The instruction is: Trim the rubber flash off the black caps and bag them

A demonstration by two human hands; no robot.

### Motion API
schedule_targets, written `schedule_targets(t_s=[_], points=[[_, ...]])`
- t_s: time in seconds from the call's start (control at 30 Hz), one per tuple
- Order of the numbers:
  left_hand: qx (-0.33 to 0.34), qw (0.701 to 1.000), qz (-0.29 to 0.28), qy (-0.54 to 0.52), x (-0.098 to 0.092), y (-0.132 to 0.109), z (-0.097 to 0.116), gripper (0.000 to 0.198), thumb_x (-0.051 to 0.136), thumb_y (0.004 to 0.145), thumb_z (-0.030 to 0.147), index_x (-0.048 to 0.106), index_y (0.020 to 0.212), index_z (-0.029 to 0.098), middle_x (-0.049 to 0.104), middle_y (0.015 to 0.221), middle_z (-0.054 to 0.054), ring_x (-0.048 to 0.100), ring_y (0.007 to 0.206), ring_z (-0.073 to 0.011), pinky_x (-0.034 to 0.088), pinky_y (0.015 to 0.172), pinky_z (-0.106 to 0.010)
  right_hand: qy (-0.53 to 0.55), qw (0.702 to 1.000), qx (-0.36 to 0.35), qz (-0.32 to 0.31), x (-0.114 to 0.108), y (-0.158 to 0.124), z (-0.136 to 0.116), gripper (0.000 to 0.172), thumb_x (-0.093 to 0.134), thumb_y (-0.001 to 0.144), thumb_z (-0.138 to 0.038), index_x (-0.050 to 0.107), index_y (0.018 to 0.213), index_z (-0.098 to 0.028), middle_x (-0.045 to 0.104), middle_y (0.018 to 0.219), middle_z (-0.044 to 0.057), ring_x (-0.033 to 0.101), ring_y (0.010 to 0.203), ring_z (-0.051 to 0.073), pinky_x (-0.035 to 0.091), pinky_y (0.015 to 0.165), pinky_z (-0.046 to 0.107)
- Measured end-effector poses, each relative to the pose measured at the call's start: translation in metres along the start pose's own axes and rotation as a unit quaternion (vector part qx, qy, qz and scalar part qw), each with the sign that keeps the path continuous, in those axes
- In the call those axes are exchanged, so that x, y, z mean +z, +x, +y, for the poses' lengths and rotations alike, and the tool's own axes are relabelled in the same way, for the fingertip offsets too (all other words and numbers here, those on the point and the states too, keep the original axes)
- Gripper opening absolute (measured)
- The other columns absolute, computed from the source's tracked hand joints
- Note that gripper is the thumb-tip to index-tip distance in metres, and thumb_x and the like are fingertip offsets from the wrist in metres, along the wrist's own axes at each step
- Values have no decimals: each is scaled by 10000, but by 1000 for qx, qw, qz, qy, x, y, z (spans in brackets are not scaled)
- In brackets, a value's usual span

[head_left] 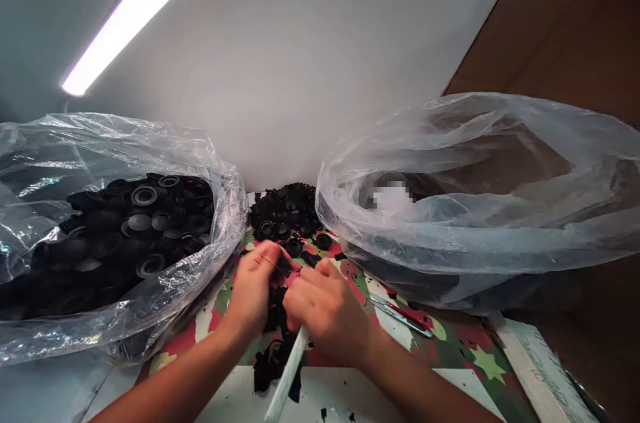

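Over the middle of the patterned cloth my two hands are close together. My left hand [256,284] is closed in a pinch on a small black rubber piece [284,266], mostly hidden by the fingers. Wrapped in my right hand [327,308] is a tool with a long white handle [287,376] that slants down towards me; its working end is out of sight. Black scraps [270,364] lie beneath the hands. A few black round rubber parts [323,241] sit just beyond them, in front of a heap of black bits [284,206].
At left, a clear plastic bag [227,210] holds many black ribbed rubber parts [145,223]. Another open clear bag [465,243] stands at right. Slim silver and red tools [403,318] lie on the patterned cloth [457,336]. Cardboard [565,23] rises at right.
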State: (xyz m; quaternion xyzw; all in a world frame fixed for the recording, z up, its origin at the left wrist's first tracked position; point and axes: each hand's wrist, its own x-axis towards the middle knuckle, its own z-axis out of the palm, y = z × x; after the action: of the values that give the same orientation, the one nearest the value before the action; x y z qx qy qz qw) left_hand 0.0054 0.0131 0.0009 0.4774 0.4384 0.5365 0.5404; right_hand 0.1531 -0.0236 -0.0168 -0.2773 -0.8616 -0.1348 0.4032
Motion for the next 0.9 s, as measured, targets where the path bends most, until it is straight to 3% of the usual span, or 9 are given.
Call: schedule_targets(t_s=[0.1, 0.17, 0.27, 0.33, 0.4, 0.5, 0.6, 0.7, 0.9], points=[[36, 995, 41, -88, -7, 6, 9, 485, 821, 686, 629, 679, 741, 169, 687, 670, -18, 515, 582, -122, 420, 580, -237, 49, 998, 4, 28, 3, -4, -6, 466, 323, 1061, -149, 481, 626, -211, 513, 568, -27, 393, 574, 149, 266, 661, 332], [25, 994, -21, -104, -11, 4, 11, 520, 812, 699, 648, 722, 866, 164, 738, 779, -55, 602, 686, -156, 480, 662, -260, 38, 996, 66, 39, 8, -8, 2, 452, 340, 1061, -157, 501, 642, -209, 536, 574, -21, 418, 593, 154, 268, 666, 331], [-2, 990, -108, -86, -15, -4, 8, 537, 832, 697, 613, 735, 1010, 187, 769, 971, -88, 672, 837, -214, 528, 760, -305, 58, 981, 184, -20, 13, -14, 24, 458, 358, 1079, -228, 575, 676, -207, 618, 628, 2, 498, 658, 170, 308, 691, 329], [-1, 991, -122, -52, -17, -8, 6, 510, 873, 693, 532, 741, 1054, 197, 760, 1073, -98, 680, 892, -230, 537, 792, -312, 121, 965, 228, -45, 11, -17, 36, 443, 356, 1079, -267, 645, 747, -218, 709, 768, 27, 574, 773, 195, 361, 738, 335], [6, 993, -118, -15, -18, -10, 6, 465, 889, 704, 447, 755, 1072, 196, 750, 1071, -90, 675, 888, -220, 540, 780, -295, 181, 946, 268, -23, 8, -19, 41, 392, 365, 1065, -286, 690, 852, -229, 744, 913, 53, 615, 882, 220, 412, 797, 356], [13, 994, -111, 18, -18, -9, 6, 373, 874, 719, 353, 771, 1045, 206, 727, 926, -43, 664, 792, -190, 550, 722, -282, 249, 898, 362, 29, 2, -18, 36, 306, 435, 1031, -347, 698, 936, -224, 691, 792, 34, 607, 737, 195, 436, 694, 323], [21, 993, -103, 51, -15, -9, 3, 313, 872, 701, 283, 779, 991, 210, 721, 887, -29, 667, 808, -193, 554, 736, -287, 359, 818, 448, 30, -1, -14, 26, 352, 538, 969, -501, 676, 826, -211, 543, 596, -30, 489, 549, 138, 379, 546, 270], [41, 989, -102, 98, -11, -11, -1, 282, 879, 685, 250, 786, 947, 203, 738, 920, -42, 667, 844, -199, 549, 769, -290, 450, 752, 481, 19, -1, -10, 19, 425, 648, 856, -609, 634, 729, -203, 498, 571, -43, 433, 527, 118, 362, 509, 251], [30, 993, -81, 83, -8, -11, -1, 274, 908, 614, 215, 797, 863, 194, 738, 833, -24, 670, 756, -183, 567, 680, -269, 475, 713, 516, 11, -6, -9, 15, 351, 673, 840, -524, 630, 709, -202, 499, 554, -45, 448, 533, 119, 367, 523, 252]])
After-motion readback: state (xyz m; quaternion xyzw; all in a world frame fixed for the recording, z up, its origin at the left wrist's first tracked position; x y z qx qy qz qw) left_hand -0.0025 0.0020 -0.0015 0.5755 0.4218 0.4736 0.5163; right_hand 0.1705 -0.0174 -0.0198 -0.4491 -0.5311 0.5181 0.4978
